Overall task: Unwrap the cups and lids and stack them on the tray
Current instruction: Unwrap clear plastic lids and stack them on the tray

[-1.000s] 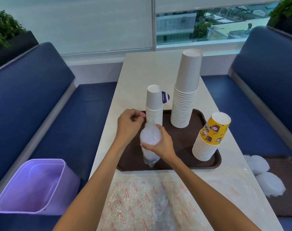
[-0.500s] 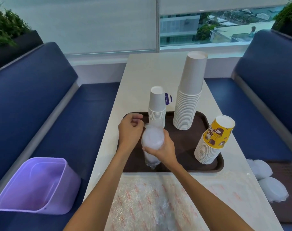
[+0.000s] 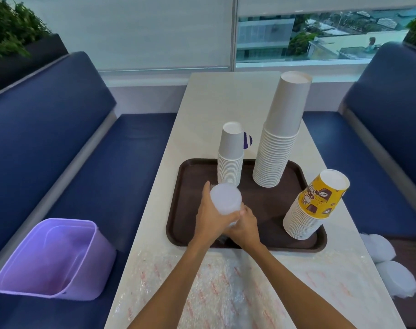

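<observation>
- The left hand curls round a stack of lids from the left. Its thumb stands up along the stack's far-left edge, and its fingers are closed about the side.
- The right hand grips the lower part of the same stack from the right. Its thumb is pressed against the stack just under the top lid, and its other fingers are curled beneath, mostly hidden.
- The lids are frosted white. They are held upright above the near-left part of the brown tray, close in front of the short cup stack. I cannot tell whether film covers them.
- The short stack of white cups stands upside down on the far-left part of the tray. A purple-and-white tag shows just behind it.
- The tall stack of white cups stands upside down on the far side of the tray, right of the short one and apart from it.
- The stack of yellow printed cups sits at the tray's near-right corner and leans to the right.
- The tray lies on a pale counter. A sheet of clear wrapping with red print is spread on the counter's near end.
- A lilac bin lies tilted on the left blue bench.
- Two white lid bundles lie near the right bench, beside the counter's edge.
</observation>
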Demonstrator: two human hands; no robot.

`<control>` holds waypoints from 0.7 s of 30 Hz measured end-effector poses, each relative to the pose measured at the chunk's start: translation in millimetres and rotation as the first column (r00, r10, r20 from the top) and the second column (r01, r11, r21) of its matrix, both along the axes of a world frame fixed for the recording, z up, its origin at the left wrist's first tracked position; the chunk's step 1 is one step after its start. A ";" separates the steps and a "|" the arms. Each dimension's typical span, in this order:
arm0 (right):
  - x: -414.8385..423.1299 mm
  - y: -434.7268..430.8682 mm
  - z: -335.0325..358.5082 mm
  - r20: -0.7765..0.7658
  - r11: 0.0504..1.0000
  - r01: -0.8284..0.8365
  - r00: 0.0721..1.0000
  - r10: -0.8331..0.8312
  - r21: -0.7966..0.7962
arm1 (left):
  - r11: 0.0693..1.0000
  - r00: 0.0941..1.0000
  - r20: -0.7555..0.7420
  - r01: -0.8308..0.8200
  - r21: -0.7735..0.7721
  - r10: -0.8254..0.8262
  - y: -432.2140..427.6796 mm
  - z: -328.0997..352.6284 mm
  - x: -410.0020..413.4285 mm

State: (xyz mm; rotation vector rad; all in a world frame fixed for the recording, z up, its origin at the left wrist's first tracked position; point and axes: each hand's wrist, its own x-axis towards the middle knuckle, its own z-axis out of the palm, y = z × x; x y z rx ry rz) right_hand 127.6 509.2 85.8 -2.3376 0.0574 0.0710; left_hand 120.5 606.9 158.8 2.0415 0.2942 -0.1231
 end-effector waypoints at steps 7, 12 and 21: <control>0.4 -41.9 -1.0 -0.079 0.963 -0.252 0.966 0.245 -0.098 | 0.998 0.997 0.053 0.048 -0.036 -0.047 12.6 -28.9 -5.8; -6.5 -57.4 20.0 0.063 0.938 -0.041 0.998 0.020 0.344 | 0.992 0.992 0.048 0.117 -0.054 -0.115 19.6 -41.9 -4.9; -4.0 -2.0 39.5 0.119 0.879 -0.026 0.992 -0.035 0.476 | 0.992 0.996 0.085 -0.007 -0.124 0.018 -2.5 -59.5 -4.8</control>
